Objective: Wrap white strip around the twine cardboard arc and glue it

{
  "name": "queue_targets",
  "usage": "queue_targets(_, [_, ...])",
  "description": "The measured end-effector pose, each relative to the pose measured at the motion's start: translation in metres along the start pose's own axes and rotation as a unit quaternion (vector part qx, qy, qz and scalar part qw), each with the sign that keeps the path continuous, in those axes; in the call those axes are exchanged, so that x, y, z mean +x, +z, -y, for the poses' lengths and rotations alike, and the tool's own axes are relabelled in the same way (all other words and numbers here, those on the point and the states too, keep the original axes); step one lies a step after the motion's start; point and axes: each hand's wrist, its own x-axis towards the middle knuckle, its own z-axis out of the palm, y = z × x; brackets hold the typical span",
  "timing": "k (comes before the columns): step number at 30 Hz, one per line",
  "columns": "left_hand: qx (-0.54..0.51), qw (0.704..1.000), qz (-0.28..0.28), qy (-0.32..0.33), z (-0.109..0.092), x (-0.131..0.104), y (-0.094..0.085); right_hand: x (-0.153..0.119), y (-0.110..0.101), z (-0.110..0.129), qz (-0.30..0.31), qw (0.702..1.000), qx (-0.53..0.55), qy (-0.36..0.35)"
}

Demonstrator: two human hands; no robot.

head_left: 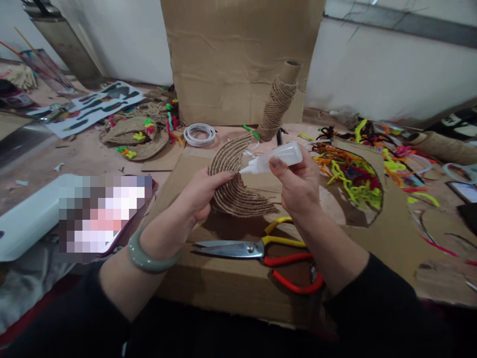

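A crescent-shaped piece covered in rows of brown twine (238,199) is held by my left hand (197,194), its thumb over the inner edge and its other fingers behind. My right hand (300,181) is closed around a white glue bottle (285,156), tilted so that its nozzle points left and down. The nozzle tip is at the inner edge of the crescent, beside my left thumb. Scissors with yellow and red handles (231,248) lie on the cardboard (208,283) below my hands. Behind the bottle stands a tilted cone of twine (278,104).
A phone (112,219) and a pale green object (40,214) lie on the left. Twine pieces with coloured bits (136,136) and a white cable coil (199,134) sit farther back. Bright yarn scraps (350,179) fill a cardboard tray at right. A cardboard sheet (238,64) stands upright behind.
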Motion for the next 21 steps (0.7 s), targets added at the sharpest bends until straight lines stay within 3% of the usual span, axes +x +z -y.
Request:
queue_targets(7, [0.006,0.999,0.022,0.024,0.0021,0.0012,-0.0022,0.0004,0.0002,0.0018,0.016,1.000,0.000,-0.004])
queue_targets(21, [0.006,1.000,-0.006,-0.005,-0.0008,-0.0017,0.0019,-0.0012,0.0003,0.0012,0.009,1.000,-0.006,-0.003])
